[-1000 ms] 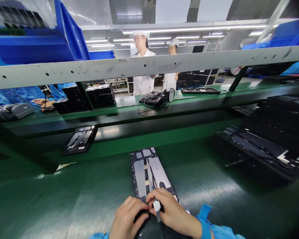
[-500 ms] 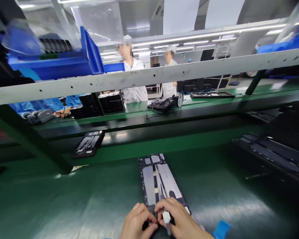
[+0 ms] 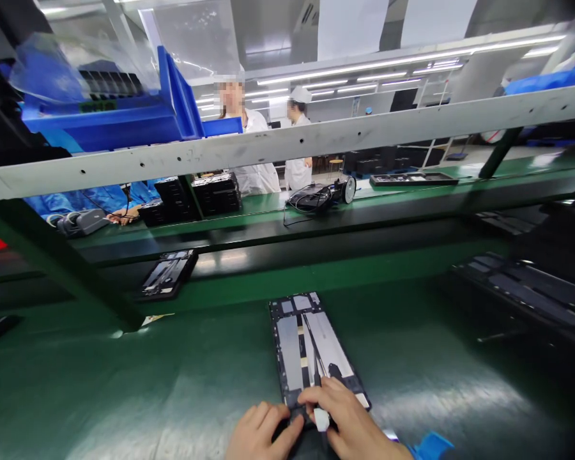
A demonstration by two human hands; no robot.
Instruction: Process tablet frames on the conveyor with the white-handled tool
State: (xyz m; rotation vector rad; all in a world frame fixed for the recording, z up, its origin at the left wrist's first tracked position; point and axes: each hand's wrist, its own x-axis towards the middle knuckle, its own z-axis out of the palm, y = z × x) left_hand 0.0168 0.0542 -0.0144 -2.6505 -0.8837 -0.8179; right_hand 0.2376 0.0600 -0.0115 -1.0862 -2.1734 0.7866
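Observation:
An opened tablet, with grey panels and dark strips inside, lies on the green bench in front of me. My left hand rests at its lower left corner, fingers loosely bent and thumb apart, touching the bottom edge. Over the tablet's lower end, my right hand has its fingers closed round a slim tool with a white piece on it. Part of that tool is hidden by the fingers. Blue cuff material shows near my right wrist.
Another opened tablet lies farther left, and a larger dark device at the right. A white rail crosses in front, with a blue bin above it. Two people in white stand beyond; a blue-sleeved person's hand shows left.
My left hand's pinch has loosened, its fingers now flatter at the tablet's lower edge. My right hand has stayed near the same spot with the tool. The view has shifted slightly.

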